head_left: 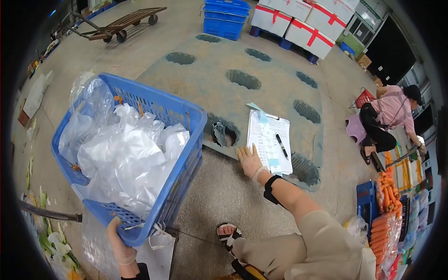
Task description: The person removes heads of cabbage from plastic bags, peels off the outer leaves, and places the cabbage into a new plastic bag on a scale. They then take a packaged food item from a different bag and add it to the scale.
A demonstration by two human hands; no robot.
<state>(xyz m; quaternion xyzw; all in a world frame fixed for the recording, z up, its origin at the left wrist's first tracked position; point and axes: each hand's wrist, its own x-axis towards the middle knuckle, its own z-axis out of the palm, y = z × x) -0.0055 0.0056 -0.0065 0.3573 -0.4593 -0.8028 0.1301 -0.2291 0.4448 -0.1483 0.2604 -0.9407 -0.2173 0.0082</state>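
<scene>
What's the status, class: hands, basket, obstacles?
Left hand gripping blue basket. Right hand open beside papers. Basket piled with plastic bags. Possible obstacle: pen on papers.

Between the blue basket (187, 109) and the right hand (250, 162), a strip of floor (207, 186) gives a way through, narrowed at the bottom by the sandalled foot (227, 233) and the trouser leg (270, 252). Plastic bags (128, 149) heap up inside the basket, blocking most of the way down into it; its high wall bars a low sideways pass. Beyond the right hand, the clipboard (254, 135) lies flat with a pen (282, 145) on top, so a hand could cross above. The grey board (200, 86) offers flat room between its ragged holes. White boxes (310, 37) close its far side.
</scene>
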